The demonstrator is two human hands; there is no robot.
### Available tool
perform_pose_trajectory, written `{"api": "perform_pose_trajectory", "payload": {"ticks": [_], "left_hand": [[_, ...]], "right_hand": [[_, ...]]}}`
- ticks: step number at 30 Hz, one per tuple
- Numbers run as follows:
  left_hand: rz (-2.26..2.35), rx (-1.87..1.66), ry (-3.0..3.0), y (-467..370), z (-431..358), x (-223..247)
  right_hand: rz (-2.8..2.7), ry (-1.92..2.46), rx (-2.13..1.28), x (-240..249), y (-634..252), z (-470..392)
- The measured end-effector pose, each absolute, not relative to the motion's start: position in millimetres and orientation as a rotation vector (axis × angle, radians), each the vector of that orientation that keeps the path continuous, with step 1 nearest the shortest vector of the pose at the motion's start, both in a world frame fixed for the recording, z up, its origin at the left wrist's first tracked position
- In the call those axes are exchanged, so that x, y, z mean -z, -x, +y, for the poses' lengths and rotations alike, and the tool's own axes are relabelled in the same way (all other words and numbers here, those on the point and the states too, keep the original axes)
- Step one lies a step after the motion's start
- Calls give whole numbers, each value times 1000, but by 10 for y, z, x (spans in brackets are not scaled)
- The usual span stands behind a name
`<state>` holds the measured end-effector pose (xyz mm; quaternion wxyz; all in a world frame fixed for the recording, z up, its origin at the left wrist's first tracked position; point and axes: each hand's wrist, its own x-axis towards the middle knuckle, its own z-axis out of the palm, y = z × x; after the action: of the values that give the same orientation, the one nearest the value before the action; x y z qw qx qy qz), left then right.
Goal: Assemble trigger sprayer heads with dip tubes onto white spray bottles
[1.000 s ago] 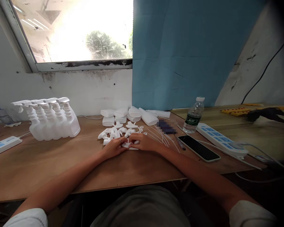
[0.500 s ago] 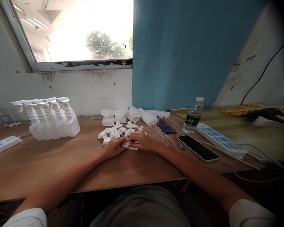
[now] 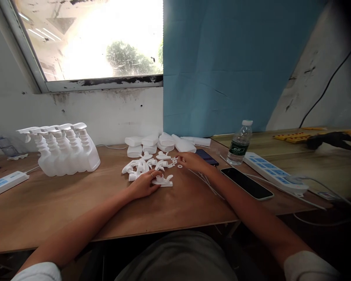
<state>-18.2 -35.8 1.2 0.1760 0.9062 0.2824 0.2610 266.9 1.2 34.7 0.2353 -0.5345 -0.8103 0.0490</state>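
My left hand [image 3: 144, 184] is closed around the end of a white spray trigger head [image 3: 164, 181], which lies low over the table with its trigger side up. My right hand [image 3: 190, 160] reaches to small white ring washers [image 3: 174, 160], its fingers bent down beside them; the fingertips are partly hidden and I see nothing held. One loose washer [image 3: 179, 166] lies just below this hand. Behind my left hand is a pile of white spray-head parts [image 3: 140, 166]. Thin white dip tubes [image 3: 204, 177] lie partly under my right forearm.
White spray bottles with heads [image 3: 67, 152] stand in a row at left. More white bottles [image 3: 166, 140] lie along the wall. On the right are a water bottle [image 3: 238, 145], a phone [image 3: 247, 183], a darker phone [image 3: 207, 157] and a power strip [image 3: 275, 173]. Another power strip [image 3: 8, 183] is far left.
My right hand has left the spray trigger head and moved away and to the right, to the washers. My left hand stays on the trigger head, which is now more exposed.
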Motion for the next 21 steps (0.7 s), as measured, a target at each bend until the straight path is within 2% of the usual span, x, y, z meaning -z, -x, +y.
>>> {"api": "perform_pose_trajectory", "payload": {"ticks": [7,18,21], "left_hand": [[745,-743,-2558,209,-339,-20],[832,-759,-2527,218,-314,49],[847,-760,-2542,215,-311,61]], "right_hand": [[-2277,1809,-232,-247,-2953,138],[-2168,1803,-269,-218,-2914,162],[-2041,1688,-319,-302,-2902,135]]}}
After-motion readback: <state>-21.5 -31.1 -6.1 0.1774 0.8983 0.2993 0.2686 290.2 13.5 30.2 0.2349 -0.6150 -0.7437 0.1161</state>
